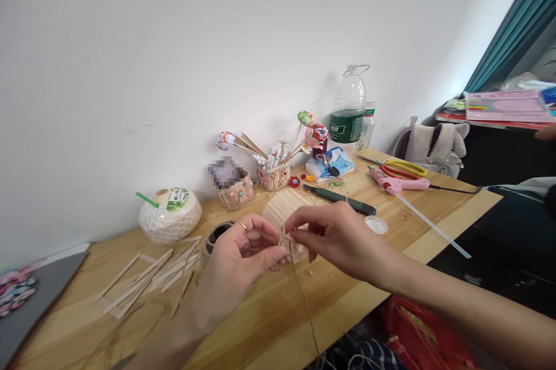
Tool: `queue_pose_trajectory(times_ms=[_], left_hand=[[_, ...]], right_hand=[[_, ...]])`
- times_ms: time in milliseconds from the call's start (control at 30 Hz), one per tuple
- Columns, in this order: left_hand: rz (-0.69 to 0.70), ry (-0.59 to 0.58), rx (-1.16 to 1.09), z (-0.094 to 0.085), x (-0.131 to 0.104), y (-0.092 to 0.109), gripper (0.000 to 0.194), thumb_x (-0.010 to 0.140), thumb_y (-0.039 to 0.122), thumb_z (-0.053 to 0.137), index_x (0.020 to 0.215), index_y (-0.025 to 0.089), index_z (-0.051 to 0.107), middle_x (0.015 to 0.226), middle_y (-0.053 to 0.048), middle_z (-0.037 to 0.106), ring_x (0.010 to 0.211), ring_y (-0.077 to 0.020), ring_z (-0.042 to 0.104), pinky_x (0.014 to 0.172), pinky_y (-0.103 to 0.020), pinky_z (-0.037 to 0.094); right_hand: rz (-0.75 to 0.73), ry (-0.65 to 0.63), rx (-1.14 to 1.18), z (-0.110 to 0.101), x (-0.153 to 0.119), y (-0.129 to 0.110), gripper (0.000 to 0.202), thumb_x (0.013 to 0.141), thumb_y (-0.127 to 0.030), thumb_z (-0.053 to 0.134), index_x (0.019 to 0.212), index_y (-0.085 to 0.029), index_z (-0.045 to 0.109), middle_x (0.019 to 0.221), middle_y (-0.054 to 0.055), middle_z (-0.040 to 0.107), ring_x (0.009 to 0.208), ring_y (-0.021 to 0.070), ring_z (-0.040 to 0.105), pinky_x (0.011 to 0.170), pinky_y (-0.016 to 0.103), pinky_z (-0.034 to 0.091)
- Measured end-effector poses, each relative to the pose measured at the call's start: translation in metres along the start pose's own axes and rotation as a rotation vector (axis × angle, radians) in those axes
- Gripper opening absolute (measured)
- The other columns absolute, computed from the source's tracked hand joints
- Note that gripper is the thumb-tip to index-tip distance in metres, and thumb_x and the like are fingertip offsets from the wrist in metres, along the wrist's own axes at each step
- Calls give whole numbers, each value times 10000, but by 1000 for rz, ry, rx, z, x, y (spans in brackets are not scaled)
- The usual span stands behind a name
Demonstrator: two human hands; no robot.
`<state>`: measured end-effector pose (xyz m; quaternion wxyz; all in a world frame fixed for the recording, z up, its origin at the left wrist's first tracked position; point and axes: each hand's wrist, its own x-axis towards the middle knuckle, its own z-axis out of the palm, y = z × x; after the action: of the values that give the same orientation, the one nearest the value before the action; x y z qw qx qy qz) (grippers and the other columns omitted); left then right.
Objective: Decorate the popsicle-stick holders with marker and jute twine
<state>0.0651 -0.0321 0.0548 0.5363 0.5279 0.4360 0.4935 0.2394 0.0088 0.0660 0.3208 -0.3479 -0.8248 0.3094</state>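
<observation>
My left hand [254, 251], a ring on one finger, is closed in a pinch on brown twine [299, 286]. Fingertip to fingertip with it, my right hand [332, 231] pinches the same twine where it looks bunched or knotted. One strand hangs from the fingers over the table's front edge. Just behind the hands lies a round panel of flat wooden sticks [282, 206], partly covered by them. A roll of twine [207, 242] stands behind my left wrist, half hidden. What exactly sits between the fingertips is too small to make out.
Loose wooden sticks [147, 280] and a wrapped coconut [169, 219] are at left. Stick-covered boxes [274, 178], a big bottle [347, 103] and a tissue pack [330, 166] line the wall. A green utility knife [343, 199], scissors [403, 167] and pink glue gun [397, 183] lie right.
</observation>
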Motion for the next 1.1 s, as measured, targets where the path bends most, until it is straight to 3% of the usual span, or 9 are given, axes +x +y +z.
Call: queue_pose_trajectory(times_ms=[167,333,467,567,733,933,1000,1100], left_hand=[[-102,-37,-7,-1,2,-2,224,669,210,727,804,163,555,591,41,623,502,-82,557,504,-189,450],[-204,-129,103,6,3,-3,132,669,234,672,681,137,583,559,38,551,493,-80,485,500,-213,425],[-195,-119,216,8,3,-8,144,702,287,622,695,148,584,574,40,504,514,-91,442,480,-213,392],[-214,-128,257,7,1,-12,186,749,355,580,741,178,525,551,63,458,468,-84,385,431,-201,323],[-89,-207,307,11,-5,-10,220,839,390,467,728,203,434,563,75,369,509,-95,334,494,-224,293],[-19,-257,343,16,-16,-6,228,892,369,420,732,206,417,622,67,300,557,-107,292,542,-240,290],[-71,-284,274,15,-16,-6,236,885,384,445,734,205,420,598,71,327,542,-100,315,532,-232,301],[-175,-321,116,12,-11,-8,231,843,382,527,741,183,466,625,36,497,562,-96,437,562,-229,373]], right_hand=[[-22,227,389,5,2,5,78,794,-217,594,738,-166,577,603,-30,545,486,73,490,453,192,401],[100,387,880,7,13,11,176,760,-284,638,734,-163,514,665,-31,583,440,32,416,382,146,310],[233,270,1197,4,23,20,205,750,-282,648,741,-164,481,614,-39,581,365,12,345,340,133,216],[248,184,1341,0,24,20,135,788,-232,611,820,-162,501,497,-85,455,349,15,290,337,117,189],[228,192,1434,-11,24,15,68,821,-126,556,826,-163,499,474,-120,255,343,12,144,326,91,139],[194,226,1389,-19,20,16,45,837,-118,522,840,-161,508,470,-116,268,357,18,116,321,85,128],[134,185,1355,-21,18,16,34,837,-127,528,846,-159,523,467,-112,275,366,22,121,331,89,139],[80,107,1309,-23,15,17,27,853,-160,524,847,-154,550,464,-107,267,376,31,124,344,99,158]])
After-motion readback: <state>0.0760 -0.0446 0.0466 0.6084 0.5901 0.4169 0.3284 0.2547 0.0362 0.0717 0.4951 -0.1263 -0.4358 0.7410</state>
